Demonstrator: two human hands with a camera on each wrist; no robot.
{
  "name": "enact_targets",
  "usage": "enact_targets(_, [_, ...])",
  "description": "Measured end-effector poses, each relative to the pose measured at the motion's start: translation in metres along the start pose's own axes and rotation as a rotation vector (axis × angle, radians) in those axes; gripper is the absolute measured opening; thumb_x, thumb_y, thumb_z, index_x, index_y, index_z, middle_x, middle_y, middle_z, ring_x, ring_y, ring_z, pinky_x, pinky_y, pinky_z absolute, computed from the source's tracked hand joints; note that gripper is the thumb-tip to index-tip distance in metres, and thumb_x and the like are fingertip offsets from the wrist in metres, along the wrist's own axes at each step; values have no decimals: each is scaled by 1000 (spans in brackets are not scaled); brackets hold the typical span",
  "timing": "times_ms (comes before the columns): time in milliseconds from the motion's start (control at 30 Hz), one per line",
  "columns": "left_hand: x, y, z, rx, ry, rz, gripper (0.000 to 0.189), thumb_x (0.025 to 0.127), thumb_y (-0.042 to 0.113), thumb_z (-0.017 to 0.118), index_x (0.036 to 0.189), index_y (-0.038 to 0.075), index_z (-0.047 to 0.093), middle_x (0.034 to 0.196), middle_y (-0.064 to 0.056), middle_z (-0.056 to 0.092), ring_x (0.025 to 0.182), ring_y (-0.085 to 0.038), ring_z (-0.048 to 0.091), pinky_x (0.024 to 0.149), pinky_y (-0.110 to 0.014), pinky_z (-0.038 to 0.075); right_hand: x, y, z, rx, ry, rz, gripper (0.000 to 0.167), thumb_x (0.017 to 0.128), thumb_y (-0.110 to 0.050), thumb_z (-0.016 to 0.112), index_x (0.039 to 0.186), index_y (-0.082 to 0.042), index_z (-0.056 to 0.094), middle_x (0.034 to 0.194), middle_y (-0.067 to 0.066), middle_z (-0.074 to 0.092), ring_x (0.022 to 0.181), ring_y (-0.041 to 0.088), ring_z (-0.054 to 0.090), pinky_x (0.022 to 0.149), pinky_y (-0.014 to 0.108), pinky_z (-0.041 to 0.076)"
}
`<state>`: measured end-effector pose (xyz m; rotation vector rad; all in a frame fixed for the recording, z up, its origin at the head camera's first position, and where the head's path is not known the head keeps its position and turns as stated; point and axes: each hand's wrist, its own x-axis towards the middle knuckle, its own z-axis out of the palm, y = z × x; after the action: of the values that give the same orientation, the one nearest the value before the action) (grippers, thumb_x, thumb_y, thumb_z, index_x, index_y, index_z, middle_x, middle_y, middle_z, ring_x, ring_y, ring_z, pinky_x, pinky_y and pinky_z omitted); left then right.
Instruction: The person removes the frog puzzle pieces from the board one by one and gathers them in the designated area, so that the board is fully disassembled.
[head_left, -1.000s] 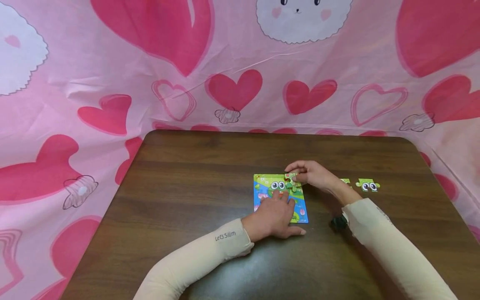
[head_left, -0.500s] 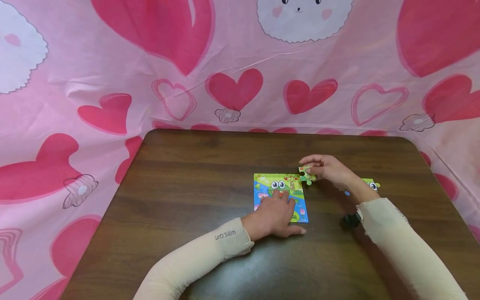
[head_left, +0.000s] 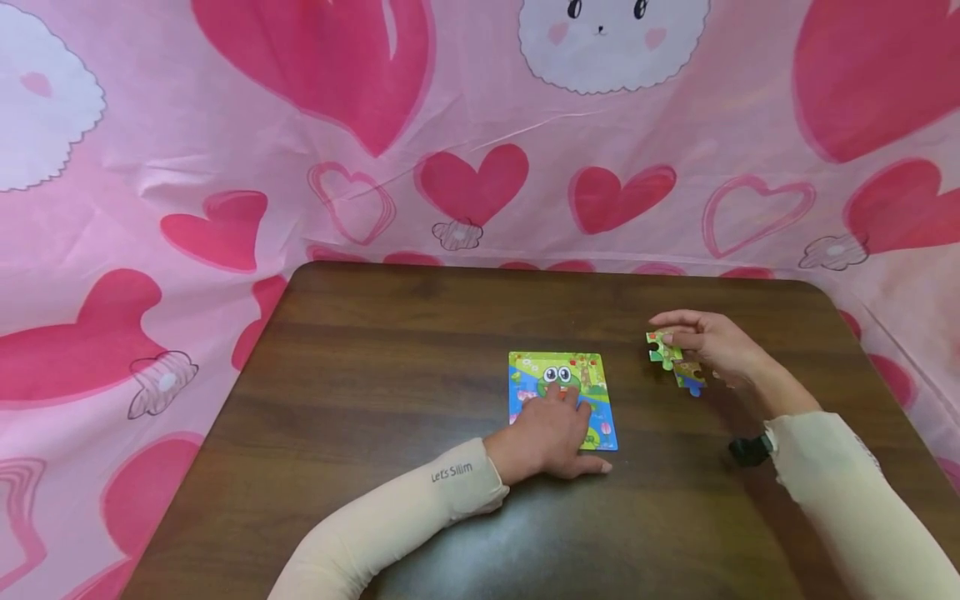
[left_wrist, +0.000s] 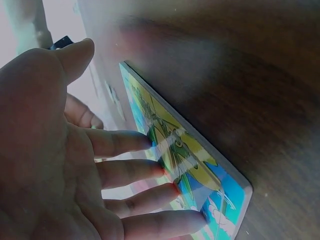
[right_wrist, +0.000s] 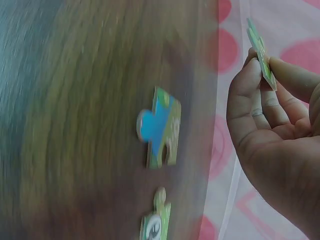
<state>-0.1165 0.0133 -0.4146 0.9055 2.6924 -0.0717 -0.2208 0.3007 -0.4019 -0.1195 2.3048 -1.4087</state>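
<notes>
Wood-grain desk point(head_left: 352, 400), pink heart cloth point(head_left: 480, 108) at twelve o'clock; left fingers point(left_wrist: 130, 170) spread straight, touching the green-blue frog board point(head_left: 559, 375); right fingers point(head_left: 684, 317) pinch a green jigsaw piece point(head_left: 662, 353), the board's two o'clock!

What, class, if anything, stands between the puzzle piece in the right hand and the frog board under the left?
Nothing visible: only tabletop shows between the puzzle piece and the frog board. The left hand does cover the board's lower middle.
</notes>
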Motion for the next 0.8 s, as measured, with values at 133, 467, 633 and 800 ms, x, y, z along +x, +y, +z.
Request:
enact_targets(133, [-1, 0, -1, 0, 3, 2, 85, 88, 80, 48, 145, 17, 51, 149, -4, 48, 130, -25, 48, 82, -40, 57, -6, 5, -13, -20, 6, -13, 53, 103, -31, 59, 146, -2, 45, 112, -21, 67, 89, 5, 60, 76, 25, 54])
enact_targets(467, [-1, -1, -2, 14, 8, 3, 83, 88, 80, 49, 143, 17, 52, 147, -3, 50, 127, -24, 49, 80, -39, 56, -23, 19, -46, 86, 36, -31, 27, 105, -21, 55, 132, -19, 61, 109, -22, 70, 93, 0, 63, 76, 25, 57])
enact_targets(633, [-1, -1, -3, 30, 14, 2, 81, 88, 79, 50, 140, 18, 53, 147, -3, 51, 126, -23, 50, 79, -39, 56, -29, 34, -62, 115, 88, -45, 23, 105, -17, 55, 122, -29, 66, 102, -20, 70, 86, 1, 64, 73, 24, 56])
enact_targets(800, [-1, -1, -3, 40, 9, 3, 79, 88, 79, 50, 137, 18, 54, 145, -2, 51, 123, -23, 51, 74, -36, 55, -36, 52, -78, -28, 205, -3, 24, 105, -28, 56, 127, -28, 64, 97, -30, 65, 82, -2, 57, 69, 23, 51])
